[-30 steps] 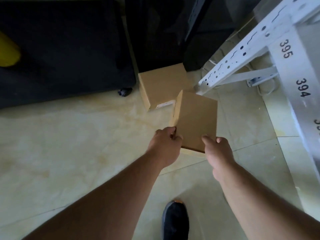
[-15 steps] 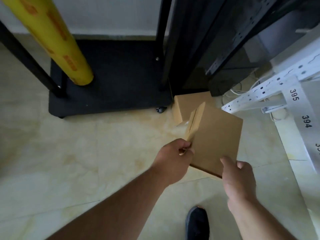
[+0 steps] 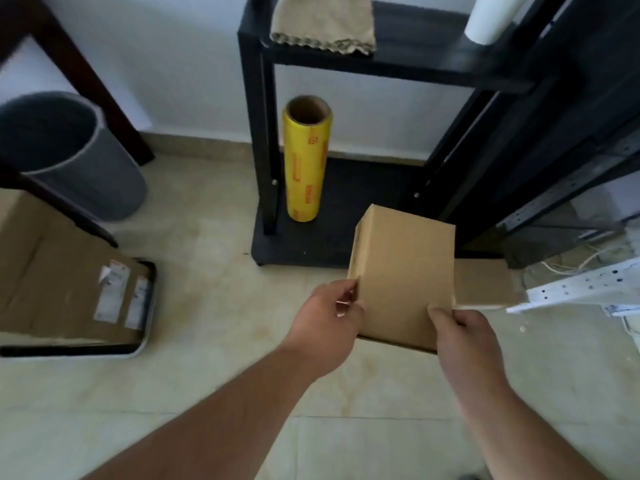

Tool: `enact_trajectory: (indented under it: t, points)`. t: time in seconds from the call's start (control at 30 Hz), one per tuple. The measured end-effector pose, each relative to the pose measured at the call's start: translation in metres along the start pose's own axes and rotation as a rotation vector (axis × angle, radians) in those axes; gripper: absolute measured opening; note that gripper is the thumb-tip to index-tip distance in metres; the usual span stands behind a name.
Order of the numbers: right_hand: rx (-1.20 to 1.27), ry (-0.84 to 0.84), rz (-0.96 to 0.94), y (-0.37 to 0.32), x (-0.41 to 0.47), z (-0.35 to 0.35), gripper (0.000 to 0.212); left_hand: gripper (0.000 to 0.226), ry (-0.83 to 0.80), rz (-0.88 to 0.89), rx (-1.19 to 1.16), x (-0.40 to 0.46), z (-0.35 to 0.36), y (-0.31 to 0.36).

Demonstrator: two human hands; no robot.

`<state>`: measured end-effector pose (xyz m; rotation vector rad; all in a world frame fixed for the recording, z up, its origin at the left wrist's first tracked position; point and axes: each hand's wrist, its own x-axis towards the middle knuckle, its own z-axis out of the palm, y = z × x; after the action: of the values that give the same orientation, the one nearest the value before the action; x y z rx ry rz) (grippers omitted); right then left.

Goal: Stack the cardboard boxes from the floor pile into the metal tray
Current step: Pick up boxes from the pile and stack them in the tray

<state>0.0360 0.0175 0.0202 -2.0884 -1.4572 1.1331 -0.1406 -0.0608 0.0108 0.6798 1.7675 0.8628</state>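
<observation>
A plain brown cardboard box [image 3: 405,271] is held up above the floor in both hands. My left hand [image 3: 329,317] grips its near left edge, and my right hand [image 3: 460,334] grips its near right corner. A second cardboard box [image 3: 485,284] lies on the floor behind it, partly hidden. At the left edge the metal tray [image 3: 147,327] sits on the floor with a large flattened cardboard box [image 3: 52,278] with white labels lying in it.
A black shelf rack [image 3: 263,168] stands ahead, with a yellow film roll [image 3: 306,161] upright on its base. A grey bin [image 3: 76,157] stands at the left by a dark table leg. A white perforated rail [image 3: 581,289] and cables lie at the right.
The box has been lifted off the floor and carried left in both hands. The view has swung up and left, bringing the tray, bin and film roll into sight.
</observation>
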Motion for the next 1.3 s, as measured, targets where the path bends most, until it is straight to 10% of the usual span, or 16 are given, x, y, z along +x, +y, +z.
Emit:
enact_trajectory:
  t: [1.3]
  points:
    - [0.092,-0.448,-0.265,-0.223,-0.302,0.196,0.026,0.021,0.532,0.003,-0.033,-0.188,-0.397,-0.036]
